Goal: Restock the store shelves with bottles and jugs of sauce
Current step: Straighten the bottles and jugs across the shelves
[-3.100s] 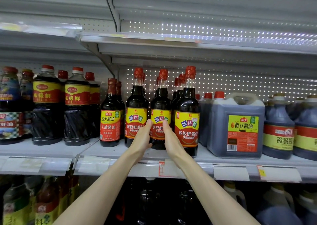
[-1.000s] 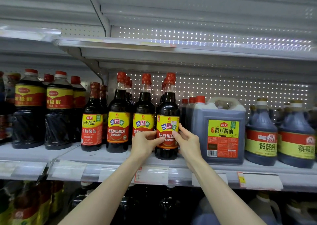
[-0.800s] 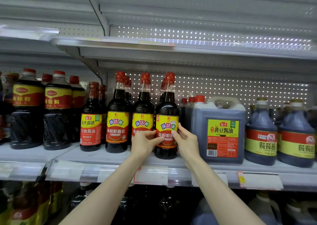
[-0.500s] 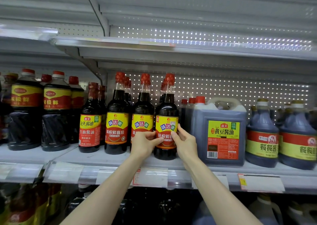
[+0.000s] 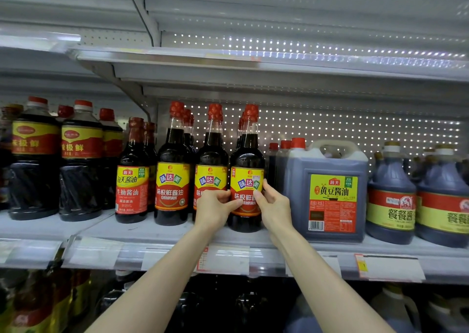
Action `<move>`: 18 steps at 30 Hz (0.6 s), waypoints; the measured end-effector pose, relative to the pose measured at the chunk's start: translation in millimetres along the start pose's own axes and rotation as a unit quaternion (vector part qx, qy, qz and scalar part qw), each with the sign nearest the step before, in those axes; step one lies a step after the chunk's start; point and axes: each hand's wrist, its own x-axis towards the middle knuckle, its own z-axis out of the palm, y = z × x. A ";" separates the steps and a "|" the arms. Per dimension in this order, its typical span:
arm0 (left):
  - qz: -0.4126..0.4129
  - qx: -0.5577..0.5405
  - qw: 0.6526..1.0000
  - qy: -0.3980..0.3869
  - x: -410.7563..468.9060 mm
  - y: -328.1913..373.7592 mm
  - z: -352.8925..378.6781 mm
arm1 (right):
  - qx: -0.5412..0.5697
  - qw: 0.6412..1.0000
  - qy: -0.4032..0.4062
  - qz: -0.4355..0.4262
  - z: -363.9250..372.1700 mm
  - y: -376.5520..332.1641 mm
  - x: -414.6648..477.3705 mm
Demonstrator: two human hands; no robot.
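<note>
Soy sauce bottle [image 5: 247, 170] is standing at the front of the shelf [image 5: 152, 231], just beside the big jug [image 5: 330, 193], while the left hand [image 5: 214, 211] and the right hand [image 5: 274, 206] are pinching its label from 2 sides, probably facing it; the next move is needing a gentle turn.

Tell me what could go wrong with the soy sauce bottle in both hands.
The left hand and right hand pinch the soy sauce bottle only at its label, so it may tip. It stands near the shelf front edge and could fall. The neighbouring bottle stands tight beside it and could be knocked.
</note>
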 end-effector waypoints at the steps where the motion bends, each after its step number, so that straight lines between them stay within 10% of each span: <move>1: 0.000 0.003 1.000 -0.001 0.1 -0.1 0.1 | -0.001 1.000 0.002 0.001 0.2 -0.2 -0.3; 18: 0.005 0.046 0.999 -0.006 7.3 -3.2 6.4 | -0.014 1.000 0.009 -0.016 2.5 -2.4 -0.6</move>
